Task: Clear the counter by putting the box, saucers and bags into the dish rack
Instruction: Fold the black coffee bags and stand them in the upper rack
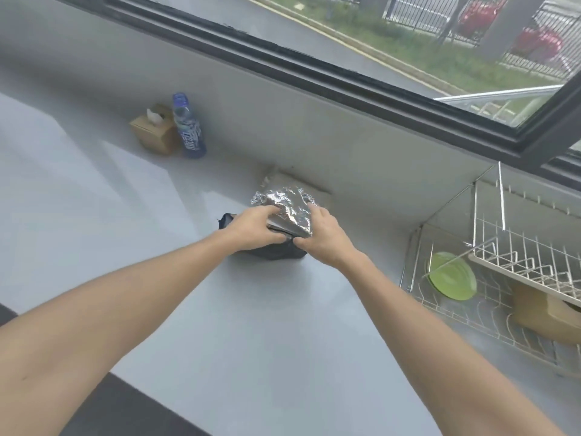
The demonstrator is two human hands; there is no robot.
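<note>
Both my arms reach out over the grey worktop [251,325] toward its back edge, under the window. My left hand [251,229] and my right hand [327,239] close on a stack of bags from either side: a crinkled silver foil bag [284,204] lies on top of a black bag [273,250], which rests on the worktop. My left fingers curl over the near left edge of the foil bag with the thumb below it; my right hand clasps the right end, thumb pressed at the seam between the two bags. Just behind them a pale tan bag [301,184] lies flat against the wall.

At the right end of the worktop stands the wire dish rack [490,322], holding a green saucer [452,275] upright and a brown cardboard box [547,313] under its upper shelf.

Far back on the left, a brown tissue box [154,130] touches a blue-labelled water bottle [188,127]; its white lettering is too blurred to read.
</note>
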